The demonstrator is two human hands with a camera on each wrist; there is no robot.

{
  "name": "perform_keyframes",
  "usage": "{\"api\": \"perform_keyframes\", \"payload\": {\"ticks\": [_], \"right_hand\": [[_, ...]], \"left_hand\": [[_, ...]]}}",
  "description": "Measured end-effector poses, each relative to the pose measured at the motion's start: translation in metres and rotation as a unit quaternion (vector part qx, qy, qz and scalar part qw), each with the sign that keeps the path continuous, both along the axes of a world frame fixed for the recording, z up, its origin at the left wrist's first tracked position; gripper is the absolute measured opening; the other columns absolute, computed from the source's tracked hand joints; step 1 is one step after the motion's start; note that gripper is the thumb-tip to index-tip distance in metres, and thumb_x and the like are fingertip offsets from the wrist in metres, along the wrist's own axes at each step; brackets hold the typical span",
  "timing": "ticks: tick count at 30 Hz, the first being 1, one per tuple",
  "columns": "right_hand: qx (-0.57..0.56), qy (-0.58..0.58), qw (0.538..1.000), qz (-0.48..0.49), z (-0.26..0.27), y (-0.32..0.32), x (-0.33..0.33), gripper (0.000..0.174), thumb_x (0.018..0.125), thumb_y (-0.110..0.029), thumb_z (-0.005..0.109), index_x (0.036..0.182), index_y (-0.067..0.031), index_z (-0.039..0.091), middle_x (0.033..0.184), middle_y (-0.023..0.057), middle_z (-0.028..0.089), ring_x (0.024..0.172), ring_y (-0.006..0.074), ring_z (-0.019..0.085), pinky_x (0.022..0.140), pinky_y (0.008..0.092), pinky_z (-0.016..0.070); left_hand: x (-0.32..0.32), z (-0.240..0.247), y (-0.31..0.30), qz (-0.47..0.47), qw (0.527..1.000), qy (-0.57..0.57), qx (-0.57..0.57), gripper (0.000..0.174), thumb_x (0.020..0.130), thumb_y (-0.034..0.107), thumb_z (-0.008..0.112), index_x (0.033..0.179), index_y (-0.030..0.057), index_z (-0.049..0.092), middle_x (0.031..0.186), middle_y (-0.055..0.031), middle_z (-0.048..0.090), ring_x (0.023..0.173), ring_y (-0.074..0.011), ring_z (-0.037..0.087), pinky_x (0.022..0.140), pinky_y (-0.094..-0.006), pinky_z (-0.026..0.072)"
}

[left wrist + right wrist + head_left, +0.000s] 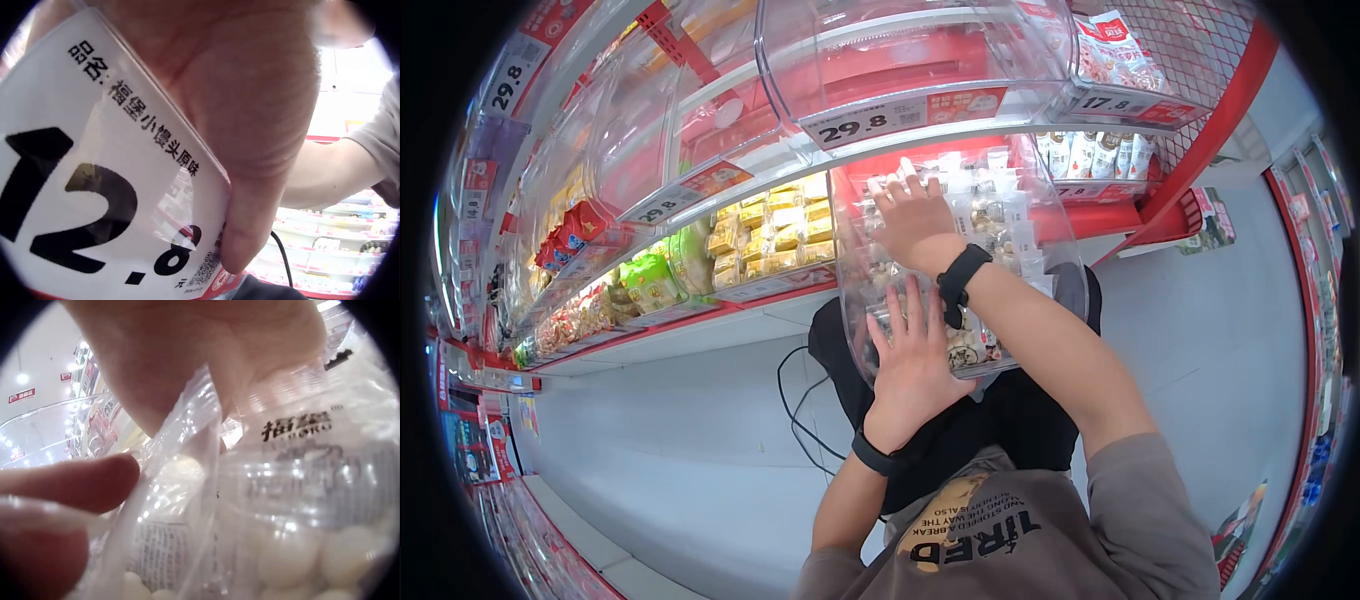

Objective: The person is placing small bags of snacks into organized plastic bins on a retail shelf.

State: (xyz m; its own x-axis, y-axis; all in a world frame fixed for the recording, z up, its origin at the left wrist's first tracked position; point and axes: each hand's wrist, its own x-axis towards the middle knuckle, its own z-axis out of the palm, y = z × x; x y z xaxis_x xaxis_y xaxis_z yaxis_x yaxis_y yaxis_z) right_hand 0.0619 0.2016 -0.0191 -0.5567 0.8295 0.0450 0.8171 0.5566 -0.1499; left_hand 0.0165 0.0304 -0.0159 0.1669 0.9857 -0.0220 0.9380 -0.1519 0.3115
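A clear plastic bin [855,330] filled with white-and-clear packets [990,210] sits over the person's lap. The right hand [915,225] reaches over the packets with fingers spread. In the right wrist view, its fingers [94,481] touch crinkled clear wrapping beside a packet of round pale pieces [312,550]. Nearer the body, the left hand [918,365] lies at the bin's near end, fingers extended towards the packets. The left wrist view shows the left palm [244,100] against the edge of a 12.8 price label [112,187], thumb pointing down.
Shelf bins with 29.8 labels [870,122] hang above the hands. Yellow packets [775,235] and green packets [650,278] fill lower bins at left. A red post [1215,125] rises at right. Black cable [795,415] hangs left of the legs.
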Motion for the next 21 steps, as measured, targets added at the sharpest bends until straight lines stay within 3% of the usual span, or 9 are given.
{"api": "perform_keyframes", "payload": {"ticks": [2, 5, 8, 9, 15, 21], "right_hand": [[-0.025, -0.007, 1.0, 0.017, 0.006, 0.003, 0.003, 0.057, 0.088, -0.027, 0.054, 0.141, -0.0092, 0.042, 0.141, 0.0187, 0.044, 0.138, 0.0335, 0.03, 0.11, 0.054, 0.0217], [0.136, -0.003, 0.99, 0.021, 0.001, -0.007, 0.016, 0.055, 0.09, -0.032, 0.057, 0.139, -0.0101, 0.043, 0.139, 0.0172, 0.046, 0.136, 0.0319, 0.035, 0.108, 0.0526, 0.0285], [-0.058, -0.077, 0.993, 0.067, 0.05, -0.041, 0.03, 0.053, 0.088, -0.027, 0.058, 0.135, -0.0053, 0.046, 0.139, 0.0183, 0.047, 0.132, 0.0334, 0.041, 0.106, 0.0533, 0.0334], [-0.17, -0.114, 0.971, 0.123, 0.06, -0.044, 0.03, 0.052, 0.085, -0.023, 0.058, 0.132, -0.0007, 0.047, 0.139, 0.0194, 0.047, 0.13, 0.0342, 0.044, 0.103, 0.0539, 0.0368], [0.044, 0.042, 0.986, 0.157, -0.015, -0.038, 0.03, 0.055, 0.084, -0.02, 0.058, 0.133, -0.0008, 0.045, 0.14, 0.02, 0.045, 0.134, 0.0308, 0.041, 0.106, 0.0515, 0.035], [0.018, -0.044, 0.991, 0.126, 0.013, -0.042, 0.028, 0.056, 0.084, -0.018, 0.056, 0.136, -0.0018, 0.042, 0.144, 0.0144, 0.044, 0.134, 0.0287, 0.041, 0.107, 0.0492, 0.0337]], "left_hand": [[0.0, -0.001, 0.001, 0.006, 1.0, -0.004, 0.002, 0.117, 0.056, 0.046, 0.082, 0.143, -0.0074, 0.024, 0.153, -0.0293, 0.012, 0.142, -0.0483, 0.009, 0.105, -0.0689, 0.0168], [-0.001, -0.002, -0.002, 0.003, 1.0, -0.005, 0.002, 0.117, 0.058, 0.048, 0.082, 0.144, -0.0055, 0.023, 0.153, -0.0282, 0.014, 0.142, -0.0479, 0.009, 0.105, -0.0692, 0.0166], [-0.001, -0.005, -0.003, 0.007, 1.0, -0.012, 0.005, 0.115, 0.06, 0.049, 0.081, 0.144, -0.0032, 0.023, 0.151, -0.0264, 0.019, 0.142, -0.0481, 0.01, 0.105, -0.0697, 0.017], [-0.001, -0.004, -0.003, 0.002, 1.0, -0.005, -0.001, 0.113, 0.061, 0.048, 0.081, 0.144, -0.0022, 0.023, 0.148, -0.025, 0.025, 0.141, -0.0481, 0.011, 0.104, -0.07, 0.0176], [0.0, -0.003, -0.004, 0.011, 1.0, -0.02, 0.001, 0.112, 0.06, 0.047, 0.082, 0.144, -0.001, 0.025, 0.148, -0.0236, 0.024, 0.142, -0.047, 0.011, 0.105, -0.0689, 0.0157], [0.0, 0.001, -0.005, 0.019, 1.0, -0.017, -0.019, 0.113, 0.058, 0.046, 0.083, 0.144, -0.0003, 0.025, 0.148, -0.0265, 0.021, 0.142, -0.0474, 0.01, 0.107, -0.0665, 0.016]]}}
